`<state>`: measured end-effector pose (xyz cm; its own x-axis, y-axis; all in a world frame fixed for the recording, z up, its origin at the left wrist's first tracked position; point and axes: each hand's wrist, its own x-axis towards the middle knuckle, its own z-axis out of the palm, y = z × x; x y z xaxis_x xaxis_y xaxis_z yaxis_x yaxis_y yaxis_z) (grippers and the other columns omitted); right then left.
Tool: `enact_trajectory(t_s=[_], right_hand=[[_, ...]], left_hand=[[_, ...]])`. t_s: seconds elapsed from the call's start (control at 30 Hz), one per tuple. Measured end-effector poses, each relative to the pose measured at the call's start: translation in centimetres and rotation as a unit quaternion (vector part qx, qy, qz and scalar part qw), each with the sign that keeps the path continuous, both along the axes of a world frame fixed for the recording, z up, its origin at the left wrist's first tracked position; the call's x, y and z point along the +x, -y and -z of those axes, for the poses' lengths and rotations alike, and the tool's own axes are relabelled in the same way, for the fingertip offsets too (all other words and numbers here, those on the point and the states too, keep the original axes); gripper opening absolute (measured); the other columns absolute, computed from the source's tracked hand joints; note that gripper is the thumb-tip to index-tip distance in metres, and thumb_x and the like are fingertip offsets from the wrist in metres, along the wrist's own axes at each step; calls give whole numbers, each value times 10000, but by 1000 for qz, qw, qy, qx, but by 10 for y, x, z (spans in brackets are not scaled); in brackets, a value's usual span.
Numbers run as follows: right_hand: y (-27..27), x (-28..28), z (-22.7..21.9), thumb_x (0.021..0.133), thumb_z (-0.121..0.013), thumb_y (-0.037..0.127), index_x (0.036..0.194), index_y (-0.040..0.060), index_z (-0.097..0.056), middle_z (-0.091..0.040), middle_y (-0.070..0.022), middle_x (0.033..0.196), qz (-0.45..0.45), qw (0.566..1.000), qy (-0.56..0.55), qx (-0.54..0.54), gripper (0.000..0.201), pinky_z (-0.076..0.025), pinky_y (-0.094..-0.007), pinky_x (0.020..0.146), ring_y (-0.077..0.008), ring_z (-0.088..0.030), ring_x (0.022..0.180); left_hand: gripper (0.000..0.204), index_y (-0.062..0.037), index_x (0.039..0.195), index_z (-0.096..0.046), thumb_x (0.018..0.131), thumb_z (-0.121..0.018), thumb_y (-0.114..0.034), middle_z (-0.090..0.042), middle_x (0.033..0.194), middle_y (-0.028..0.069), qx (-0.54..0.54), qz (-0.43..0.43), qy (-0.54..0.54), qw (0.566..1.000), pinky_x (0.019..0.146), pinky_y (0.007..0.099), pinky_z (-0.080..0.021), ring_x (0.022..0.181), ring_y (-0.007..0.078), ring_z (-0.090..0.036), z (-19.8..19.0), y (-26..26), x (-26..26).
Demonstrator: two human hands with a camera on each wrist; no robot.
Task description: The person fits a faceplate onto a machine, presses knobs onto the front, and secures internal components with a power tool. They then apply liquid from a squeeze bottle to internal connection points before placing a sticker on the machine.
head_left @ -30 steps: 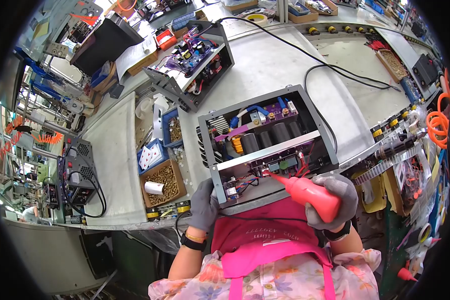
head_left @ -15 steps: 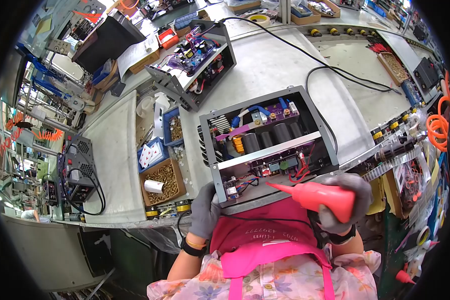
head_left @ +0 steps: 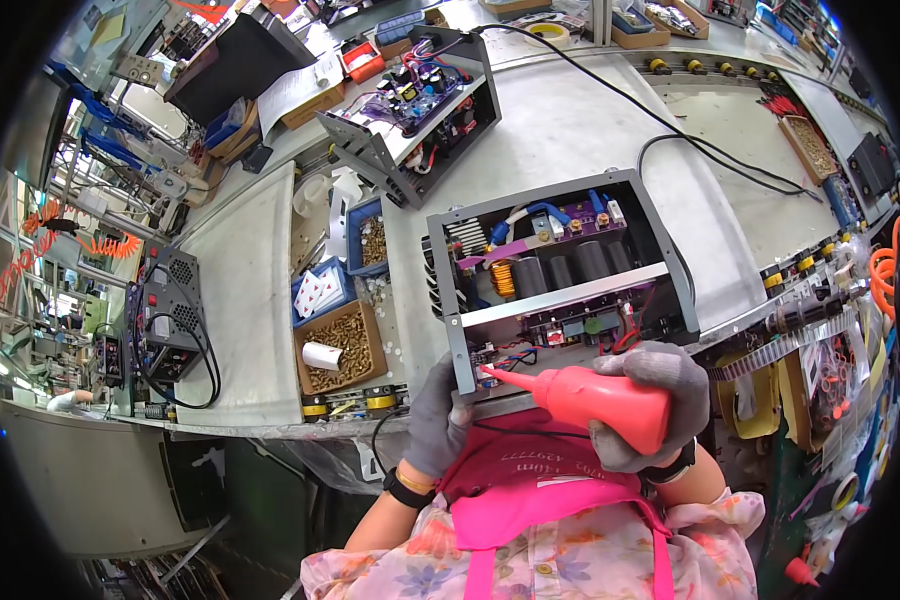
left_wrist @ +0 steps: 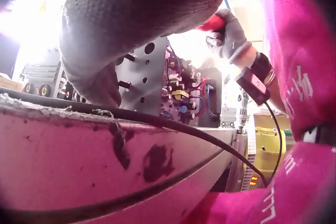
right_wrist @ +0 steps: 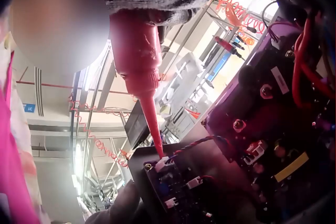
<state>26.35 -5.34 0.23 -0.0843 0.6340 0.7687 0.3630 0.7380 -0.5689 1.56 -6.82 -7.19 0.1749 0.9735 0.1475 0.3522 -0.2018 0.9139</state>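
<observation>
A grey metal chassis [head_left: 568,290] with capacitors and circuit boards lies at the table's front edge. My gloved right hand [head_left: 660,405] grips a red squeeze bottle [head_left: 600,400], its long nozzle pointing left into the chassis's front left corner. In the right wrist view the nozzle tip of the bottle [right_wrist: 137,50] meets a white connector [right_wrist: 164,164] on a small board. My gloved left hand [head_left: 440,420] is at the chassis's front left corner; in the left wrist view that hand [left_wrist: 136,19] has its fingers bent beside the chassis side panel [left_wrist: 142,79].
A second opened unit [head_left: 415,110] stands behind, and a black cable [head_left: 610,90] runs from it across the table. Left of the chassis are a cardboard box of brass parts [head_left: 355,345] and blue bins [head_left: 368,238]. Another unit [head_left: 170,320] stands at the far left.
The bottle's nozzle has moved left from the middle of the chassis's front section to its left corner. The whole head view has shifted slightly, with the scene appearing further right.
</observation>
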Motion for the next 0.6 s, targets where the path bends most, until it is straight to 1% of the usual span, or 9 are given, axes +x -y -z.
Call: enact_trajectory(t_s=[0.07, 0.17, 0.27, 0.37, 0.4, 0.47, 0.5, 0.57, 0.6], right_hand=[[2, 3, -3, 648, -708, 138, 1074, -6, -472, -627, -133, 858, -11, 1000, 4, -12, 508, -523, -313, 671, -221, -610, 748], [3, 1, 1, 573, -737, 123, 1092, 45, -527, -681, -75, 870, 5, 999, -35, -13, 566, -506, -327, 595, -221, -615, 644], [4, 0, 0, 571, -751, 121, 1074, 54, -542, -680, -81, 880, 3, 999, -35, -12, 549, -502, -331, 580, -223, -611, 632], [13, 6, 11, 589, -793, 139, 1052, 72, -560, -680, -90, 894, -55, 998, 0, -38, 522, -499, -334, 571, -220, -606, 630], [15, 8, 4, 609, -833, 186, 1013, 81, -573, -672, -124, 954, -41, 998, 40, -5, 492, -497, -347, 558, -232, -606, 631], [13, 10, 19, 614, -854, 196, 1049, 86, -541, -644, -150, 1046, -22, 994, 45, 98, 547, -511, -348, 559, -244, -608, 642], [13, 10, 25, 611, -859, 192, 1064, 90, -526, -631, -153, 1069, -19, 996, 11, 91, 572, -520, -347, 568, -252, -617, 659], [11, 10, 34, 604, -869, 186, 1094, 97, -496, -606, -161, 1117, -14, 995, -58, 77, 622, -537, -346, 584, -269, -634, 692], [7, 12, 33, 602, -871, 182, 1111, 103, -483, -602, -158, 1120, -26, 995, -58, 75, 645, -543, -346, 593, -275, -642, 714]], left_hand=[[802, 60, 1338, -368, 899, -441, -607, -567, 1174, 169, 8, -1, -40, 999, 898, 336, -473, 1059, 240, -583, -1, -3, -1], [772, 58, 1289, -429, 902, -416, -610, -592, 1101, 182, 44, 25, -43, 998, 844, 344, -486, 1011, 268, -603, -2, -9, 1], [708, 45, 1241, -475, 915, -403, -579, -601, 1017, 188, 116, 37, -160, 979, 772, 351, -483, 972, 299, -605, 21, -15, -12], [652, 30, 1163, -529, 921, -394, -560, -611, 915, 169, 193, 31, -166, 967, 679, 358, -472, 827, 308, -622, 31, -24, -12], [652, 29, 1141, -537, 920, -391, -566, -614, 878, 156, 174, 21, -137, 975, 658, 358, -470, 779, 301, -621, 24, -27, -8], [655, 28, 1097, -554, 917, -384, -578, -620, 805, 132, 133, 3, -78, 988, 616, 359, -468, 684, 285, -621, -1, -30, 6], [607, 16, 1044, -570, 926, -394, -553, -600, 695, 98, 13, -25, 22, 999, 559, 358, -449, 583, 259, -597, -10, -29, 16], [571, 10, 1055, -567, 936, -406, -524, -601, 689, 98, 61, -33, -21, 997, 556, 345, -446, 603, 240, -603, -28, -41, 13], [553, 7, 1061, -565, 941, -412, -510, -601, 685, 98, 85, -35, -44, 995, 555, 339, -444, 613, 231, -607, -35, -48, 10]])
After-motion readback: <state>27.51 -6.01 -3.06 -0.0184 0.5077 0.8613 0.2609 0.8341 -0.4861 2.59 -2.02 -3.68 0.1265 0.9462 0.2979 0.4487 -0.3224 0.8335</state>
